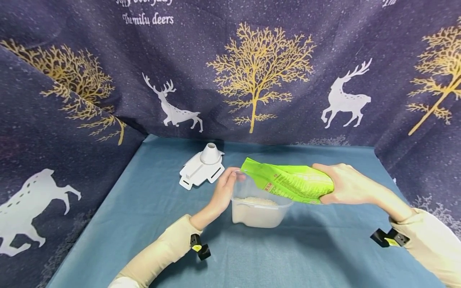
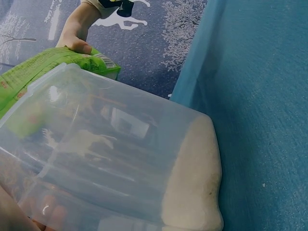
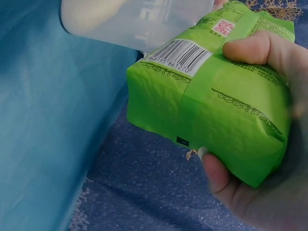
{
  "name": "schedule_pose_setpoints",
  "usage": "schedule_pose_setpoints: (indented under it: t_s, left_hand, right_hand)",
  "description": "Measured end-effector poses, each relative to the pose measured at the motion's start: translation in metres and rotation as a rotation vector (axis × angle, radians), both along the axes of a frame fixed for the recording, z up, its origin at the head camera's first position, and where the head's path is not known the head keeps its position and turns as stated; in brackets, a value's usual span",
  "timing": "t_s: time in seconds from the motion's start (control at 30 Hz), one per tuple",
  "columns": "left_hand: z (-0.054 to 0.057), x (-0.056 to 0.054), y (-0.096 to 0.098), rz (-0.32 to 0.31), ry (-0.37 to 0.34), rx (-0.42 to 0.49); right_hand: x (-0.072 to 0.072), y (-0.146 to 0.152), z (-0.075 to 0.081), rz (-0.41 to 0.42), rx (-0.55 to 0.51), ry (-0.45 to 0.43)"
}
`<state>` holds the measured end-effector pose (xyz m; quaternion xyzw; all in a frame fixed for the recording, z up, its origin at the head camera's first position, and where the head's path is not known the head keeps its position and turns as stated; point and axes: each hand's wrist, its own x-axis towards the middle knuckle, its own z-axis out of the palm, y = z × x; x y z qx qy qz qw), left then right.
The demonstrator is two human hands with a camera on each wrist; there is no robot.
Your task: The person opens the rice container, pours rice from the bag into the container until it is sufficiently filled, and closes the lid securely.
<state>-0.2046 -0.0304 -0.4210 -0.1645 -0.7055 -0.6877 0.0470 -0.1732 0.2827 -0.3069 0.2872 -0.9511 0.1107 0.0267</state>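
Observation:
A clear plastic container (image 1: 262, 217) stands on the table, with white rice-like grains (image 2: 192, 178) in its bottom. My left hand (image 1: 224, 187) grips its rim at the left side, the fingers partly seen through the plastic in the left wrist view. In my right hand (image 1: 346, 184) is a green plastic bag (image 1: 297, 182), held by its bottom end with the thumb on one face. The bag lies nearly level above the container, its top end toward my left hand. A barcode (image 3: 179, 55) shows near its bottom. Whether grains are flowing from the bag's mouth is hidden.
Behind and left of the container, a white lid-like part (image 1: 196, 172) with a cone-shaped spout (image 1: 211, 154) lies on the table. A blue cloth (image 1: 273, 260) covers the tabletop. A dark curtain (image 1: 288, 108) printed with deer and trees hangs at the back and sides.

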Motion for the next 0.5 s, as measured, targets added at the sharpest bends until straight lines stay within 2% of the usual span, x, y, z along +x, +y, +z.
schedule_pose_setpoints:
  t_s: [0.3, 0.5]
  left_hand:
    - [-0.0006, 0.0013, -0.0015, 0.014, -0.013, -0.055]
    - [0.0007, 0.0002, -0.0034, -0.007, -0.021, -0.087]
  right_hand:
    - [0.0017, -0.0021, 0.0025, 0.016, 0.031, 0.024]
    - [0.0021, -0.0043, 0.0058, 0.013, 0.053, 0.020]
